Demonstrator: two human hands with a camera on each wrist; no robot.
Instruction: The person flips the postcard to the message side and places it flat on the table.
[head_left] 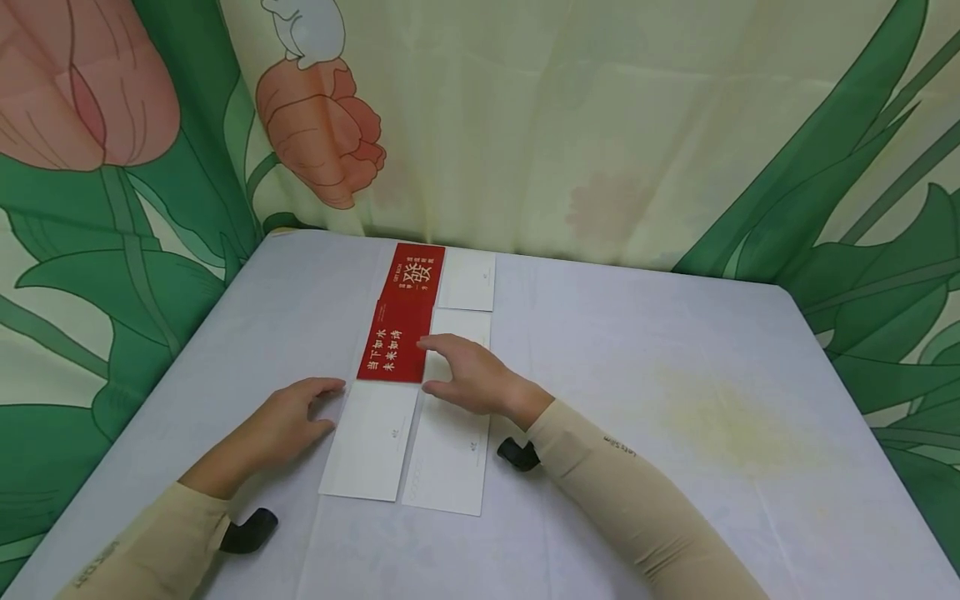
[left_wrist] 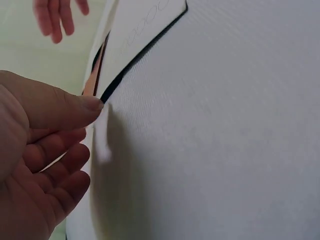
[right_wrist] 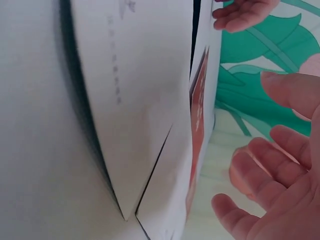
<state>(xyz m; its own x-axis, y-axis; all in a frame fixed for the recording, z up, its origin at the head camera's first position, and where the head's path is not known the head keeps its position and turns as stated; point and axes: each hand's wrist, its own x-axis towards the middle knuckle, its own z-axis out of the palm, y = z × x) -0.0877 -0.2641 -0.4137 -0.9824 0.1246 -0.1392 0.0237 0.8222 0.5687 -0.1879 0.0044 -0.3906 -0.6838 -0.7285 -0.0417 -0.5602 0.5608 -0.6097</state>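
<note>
Two red cards with pale Chinese lettering lie end to end in the head view, the lower red card [head_left: 392,343] slightly overlapping the upper red card [head_left: 412,271]. Below them lies a white card [head_left: 367,442]. Another white card [head_left: 448,458] lies to its right, and further white cards continue up that column. My right hand [head_left: 472,375] hovers over the right column, fingertips at the lower red card's right edge, thumb spread apart. At the left edge of the cards, my left hand [head_left: 288,425] has its thumb and fingers parted, holding nothing. In the right wrist view the right hand [right_wrist: 280,165] holds nothing.
A white cloth [head_left: 645,400] covers the table. A printed curtain [head_left: 525,125] with flowers and leaves hangs behind it. A black wrist device [head_left: 251,531] sits under the left sleeve [head_left: 157,542], and another black device [head_left: 517,454] is at the right sleeve [head_left: 622,483].
</note>
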